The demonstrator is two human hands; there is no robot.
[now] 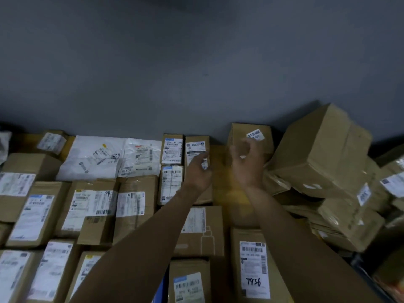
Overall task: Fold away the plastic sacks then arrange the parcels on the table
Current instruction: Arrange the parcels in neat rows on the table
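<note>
Left hand (197,171) and right hand (248,162) hover empty, loosely curled, above sealed boxes (133,206) near the bench's (227,200) far edge.

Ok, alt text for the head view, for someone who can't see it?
Left hand and right hand reach forward, both empty, over a table packed with labelled cardboard parcels; bigger boxes are heaped at right against a grey wall.
</note>
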